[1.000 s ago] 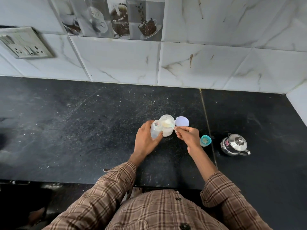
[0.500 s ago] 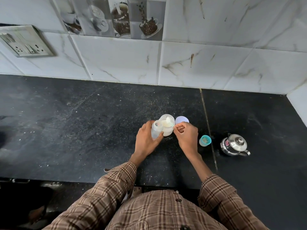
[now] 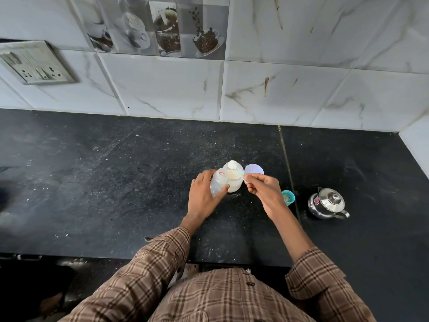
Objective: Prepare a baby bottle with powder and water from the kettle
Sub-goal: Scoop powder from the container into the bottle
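While the left hand [image 3: 204, 196] grips the bottle [image 3: 218, 183], the right hand [image 3: 267, 191] pinches a scoop [image 3: 245, 181] beside it.

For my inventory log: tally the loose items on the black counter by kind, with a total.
Clear plastic baby bottle: 1
Translucent powder jar: 1
Round white lid: 1
Teal bottle cap: 1
Steel kettle: 1
Small white scoop, in the right hand: 1
Total: 6

clear bottle [image 3: 218, 182] upright beside, seemingly touching, powder jar [image 3: 234, 180]

Black countertop [image 3: 116, 182], marble-tiled wall [image 3: 301, 89]
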